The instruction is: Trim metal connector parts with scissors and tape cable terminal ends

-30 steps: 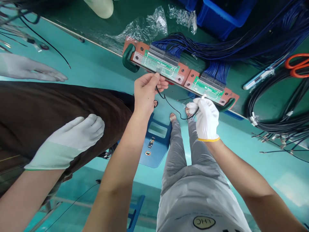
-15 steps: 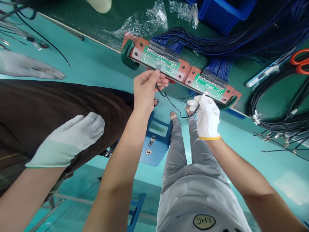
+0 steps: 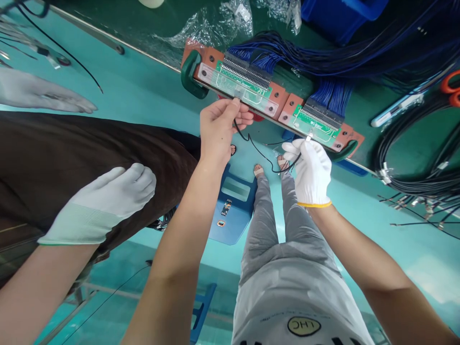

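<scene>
Presently, a thin, flexible black cable [image 3: 275, 171] sags between the bare left hand [image 3: 220, 128] and white-gloved right hand [image 3: 312, 167], fingers pinched together near its ends, just beside the long orange-brown fixture [image 3: 277, 102] slanting along the dark-green bench [image 3: 172, 19].

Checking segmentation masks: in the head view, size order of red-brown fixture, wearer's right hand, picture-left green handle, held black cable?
Largest to smallest:
1. Red-brown fixture
2. Right hand
3. Picture-left green handle
Unranked: held black cable, long but very thin.
</scene>
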